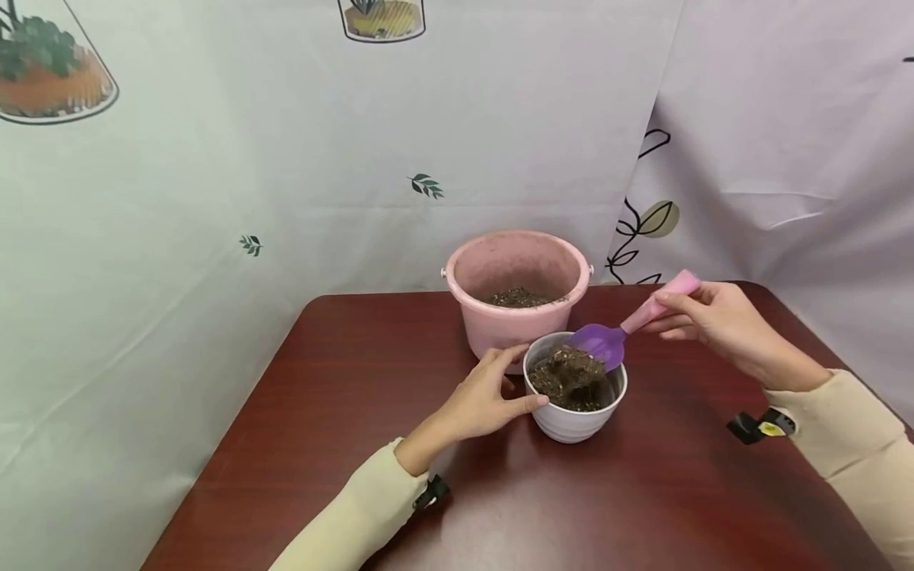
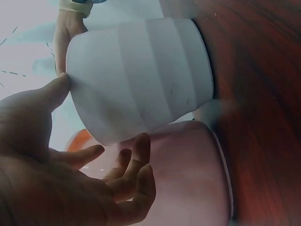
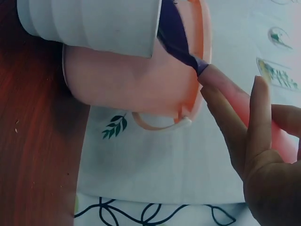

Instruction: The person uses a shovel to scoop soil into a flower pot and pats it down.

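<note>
A white flowerpot with ribbed sides holds dark soil. My left hand is at its left side, thumb touching the rim and fingers spread and loosely bent; the left wrist view shows the palm away from the wall. My right hand grips the pink handle of a small garden trowel. The trowel's purple blade is tilted down over the pot's back right rim, with soil at its tip. In the right wrist view, the pot partly hides the blade.
Right behind the pot stands a pink bucket with soil low inside. Both are on a dark red-brown table. White printed cloth hangs around the table's back and sides.
</note>
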Demonstrator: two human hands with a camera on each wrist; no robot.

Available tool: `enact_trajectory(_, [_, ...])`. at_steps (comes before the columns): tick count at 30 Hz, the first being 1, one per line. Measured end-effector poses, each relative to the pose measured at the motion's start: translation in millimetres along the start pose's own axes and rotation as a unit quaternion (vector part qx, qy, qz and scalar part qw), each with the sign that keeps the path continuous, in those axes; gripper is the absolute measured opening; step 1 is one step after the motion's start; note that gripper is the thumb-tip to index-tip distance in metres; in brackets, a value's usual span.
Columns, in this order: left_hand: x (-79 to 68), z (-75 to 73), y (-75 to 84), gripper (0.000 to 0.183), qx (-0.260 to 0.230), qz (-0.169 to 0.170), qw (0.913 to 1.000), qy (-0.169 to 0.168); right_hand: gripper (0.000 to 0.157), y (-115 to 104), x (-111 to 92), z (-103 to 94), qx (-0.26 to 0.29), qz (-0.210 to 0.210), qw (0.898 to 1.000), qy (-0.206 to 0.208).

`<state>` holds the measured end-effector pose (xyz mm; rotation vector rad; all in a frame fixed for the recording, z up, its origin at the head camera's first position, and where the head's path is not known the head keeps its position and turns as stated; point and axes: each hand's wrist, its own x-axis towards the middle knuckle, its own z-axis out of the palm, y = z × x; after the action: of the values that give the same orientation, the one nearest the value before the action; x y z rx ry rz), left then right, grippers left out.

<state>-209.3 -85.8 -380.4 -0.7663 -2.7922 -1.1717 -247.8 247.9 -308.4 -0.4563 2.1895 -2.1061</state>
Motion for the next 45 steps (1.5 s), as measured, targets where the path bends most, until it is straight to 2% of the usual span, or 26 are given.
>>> enact_trajectory(3, [2.3,-0.4,-1.2,0.077,-0.006,0.001,1.0,-0.004,0.016,-2,-1,5.1,-0.057,-0.042,0.997,-0.002])
enact_trajectory(7, [5.4,-1.9,-2.6,0.076,-0.017,0.016,0.9997,-0.003,0.017,-6,-3,7.0,-0.113,-0.118,0.986,-0.013])
enact_trajectory(11, [4.2,-2.7,-5.5,0.075,-0.019,0.02,0.9996,-0.009,0.01,-10,-8,6.2,-0.136,-0.171,0.976,-0.024])
enact_trajectory(15, [2.8,-6.6,-8.1,0.073,-0.005,0.017,0.9997,-0.017,0.014,-12,-10,3.8,-0.137,-0.209,0.967,-0.051])
enact_trajectory(18, [1.1,-12.1,-8.8,0.069,0.003,0.029,0.9994,-0.018,0.017,-14,-6,4.8,-0.124,-0.228,0.963,-0.076])
enact_trajectory(22, [0.0,-14.7,-8.3,0.061,-0.012,0.051,0.9986,-0.012,0.019,-17,-2,6.6,-0.112,-0.239,0.96,-0.088])
enact_trajectory(26, [-0.1,-11.6,-8.7,0.056,-0.045,0.063,0.9969,-0.016,0.019,-20,-3,5.7,-0.076,-0.249,0.963,-0.073])
enact_trajectory(30, [0.4,-8.3,-9.0,0.056,-0.055,0.063,0.9963,-0.022,0.014,-24,-5,5.1,-0.048,-0.243,0.967,-0.055])
enact_trajectory(34, [1.9,-6.8,-7.8,0.058,-0.035,0.049,0.998,-0.016,0.015,-33,1,7.2,0.038,-0.241,0.967,-0.068])
enact_trajectory(38, [2.2,-7.5,-10.5,0.062,-0.021,0.036,0.9991,-0.002,0.016,-48,20,17.7,0.128,-0.226,0.96,-0.105])
enact_trajectory(39, [2.3,-8.5,-11.7,0.062,-0.014,0.034,0.9993,0.004,0.015,-52,25,21.7,0.13,-0.218,0.962,-0.102])
enact_trajectory(41, [2.6,-11.7,-13.1,0.06,-0.011,0.033,0.9993,0.015,0.015,-59,38,30.6,0.128,-0.197,0.969,-0.083])
enact_trajectory(45, [3.6,-20.8,-14.2,0.051,-0.024,0.028,0.9986,0.037,0.018,-61,66,48.1,0.132,-0.129,0.983,0.0])
